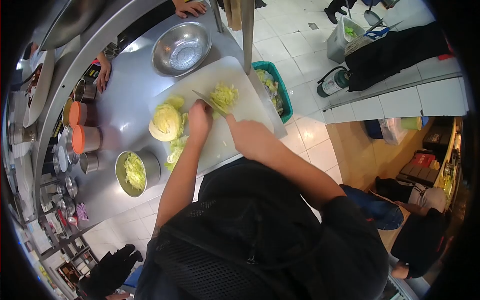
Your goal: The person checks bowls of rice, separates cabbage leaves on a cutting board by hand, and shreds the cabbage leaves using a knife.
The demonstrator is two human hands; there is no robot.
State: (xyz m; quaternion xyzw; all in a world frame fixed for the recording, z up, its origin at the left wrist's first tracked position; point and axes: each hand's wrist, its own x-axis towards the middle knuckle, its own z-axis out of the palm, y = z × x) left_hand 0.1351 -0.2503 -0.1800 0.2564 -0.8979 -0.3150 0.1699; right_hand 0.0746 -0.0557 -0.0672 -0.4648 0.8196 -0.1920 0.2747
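My right hand [250,140] grips a knife [212,104], its blade angled over the white cutting board [240,70]. Just left of the blade, my left hand [200,119] has its fingers curled down on the board. A bit of lettuce [216,114] shows between that hand and the knife; the rest is hidden under the fingers. Shredded lettuce [224,97] lies in a pile beyond the blade. To the left sits a larger cut head of lettuce [167,121], with loose leaves [176,151] nearer me, by my left forearm.
A metal pot of shredded lettuce [134,171] stands left on the steel counter [122,107]. Behind the board is a steel colander [181,50]. Orange-lidded containers [85,138] line the left. Right of the counter is a green basket of leaves [282,92]. Other people's hands [190,8] rest at the far edge.
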